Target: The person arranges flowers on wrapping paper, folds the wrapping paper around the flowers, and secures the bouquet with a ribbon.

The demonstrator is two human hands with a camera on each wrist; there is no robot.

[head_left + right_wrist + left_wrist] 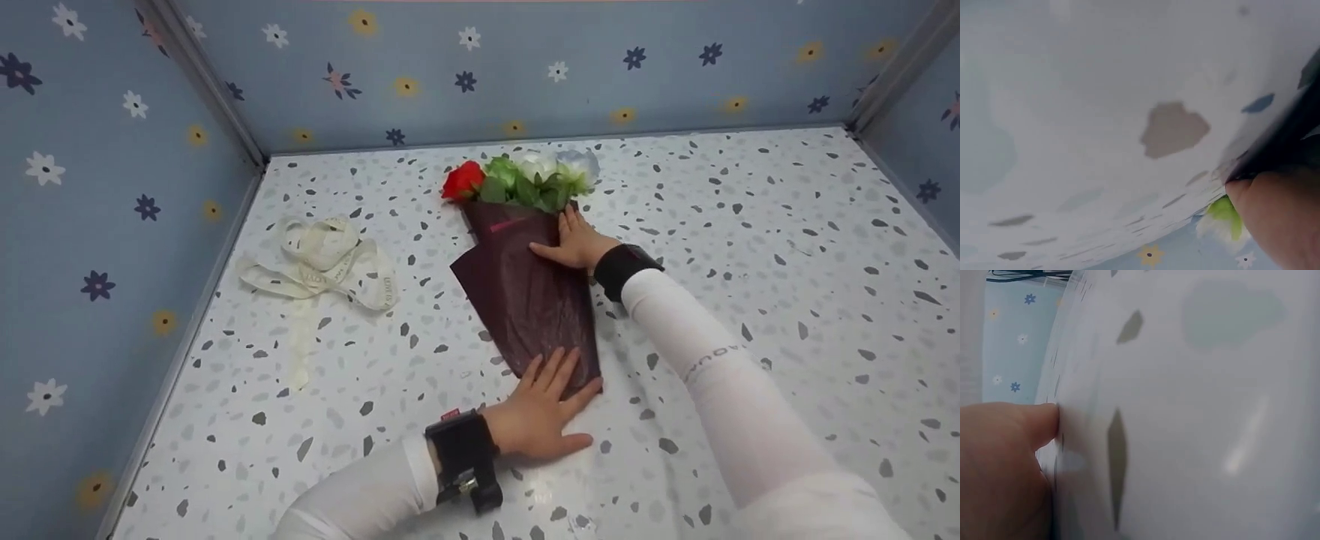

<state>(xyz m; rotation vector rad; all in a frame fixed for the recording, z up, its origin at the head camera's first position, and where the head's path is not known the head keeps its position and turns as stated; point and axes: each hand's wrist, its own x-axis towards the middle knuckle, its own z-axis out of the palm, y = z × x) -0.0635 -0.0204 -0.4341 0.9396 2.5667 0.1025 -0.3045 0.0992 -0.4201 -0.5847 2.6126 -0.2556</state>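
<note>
A bouquet lies on the table, wrapped in dark maroon paper [525, 292]. Out of its upper end show a red flower [463, 181], a green flower [502, 172], a white flower [537, 164] and a pale blue flower [577, 165] among green leaves. My right hand [581, 241] lies with fingers extended on the wrap's upper right side, just below the flowers. At the narrow lower end, my left hand [538, 420] rests with spread fingers on the paper and table. In the left wrist view, the thumb of my left hand [1002, 461] appears beside the tabletop.
A loosely heaped cream ribbon [322, 262] with print on it lies left of the bouquet, one tail trailing toward me. The speckled white table [750, 300] is bordered by blue flower-patterned panels [525, 97] at the back and both sides.
</note>
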